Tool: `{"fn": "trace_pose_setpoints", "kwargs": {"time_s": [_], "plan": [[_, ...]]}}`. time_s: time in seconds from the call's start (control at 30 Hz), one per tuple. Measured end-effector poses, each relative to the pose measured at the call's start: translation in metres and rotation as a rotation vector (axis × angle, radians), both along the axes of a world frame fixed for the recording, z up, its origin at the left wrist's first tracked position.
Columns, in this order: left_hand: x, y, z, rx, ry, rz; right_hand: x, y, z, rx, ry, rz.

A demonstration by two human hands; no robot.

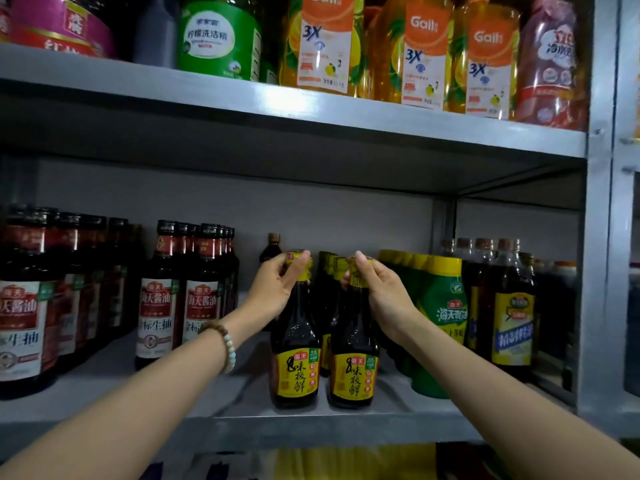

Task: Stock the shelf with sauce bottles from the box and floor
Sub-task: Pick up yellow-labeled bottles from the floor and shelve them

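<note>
1. The left hand grips the yellow cap and neck of the left bottle. The fingers are curled round the neck and the thumb tip is at the top of the cap.
2. The right hand holds the neck of the right bottle in the same way, with curled fingers.
3. Both bottles are dark with yellow labels. They are upright, just beside each other, near the front edge of the shelf. Their bases seem to rest on the board.
4. Behind them stand back bottles with the same yellow caps.
5. To the left, well apart, red-label bottles stand in rows. To the right a green bottle stands near the right forearm, and beyond it are yellow-label bottles.
6. A bead bracelet is on the left wrist.
7. The upper shelf carries orange bottles and a green jug.
</note>
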State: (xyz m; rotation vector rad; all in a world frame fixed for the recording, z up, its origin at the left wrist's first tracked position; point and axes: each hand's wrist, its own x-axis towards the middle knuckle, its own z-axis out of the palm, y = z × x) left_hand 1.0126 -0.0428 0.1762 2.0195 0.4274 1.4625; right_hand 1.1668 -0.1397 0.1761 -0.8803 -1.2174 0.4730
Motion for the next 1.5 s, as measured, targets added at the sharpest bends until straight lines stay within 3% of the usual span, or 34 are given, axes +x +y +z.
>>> {"fn": "trace_pose_setpoints", "kwargs": {"time_s": [0.63, 0.9, 1.0, 1.5], "plan": [[0.014, -0.001, -0.014, -0.029, 0.0, -0.057, 0.009, 0.018, -0.006, -0.064, 0.002, 0.083], [-0.028, -0.018, -0.07, -0.046, 0.234, 0.037, 0.023, -0.002, -0.072, -0.109, -0.165, -0.007], [-0.035, -0.02, -0.089, -0.018, 0.368, 0.113, 0.031, -0.01, -0.097, -0.215, -0.237, 0.079], [-0.033, -0.005, -0.097, -0.104, 0.395, -0.051, 0.033, -0.01, -0.103, -0.201, -0.374, -0.128]]}}
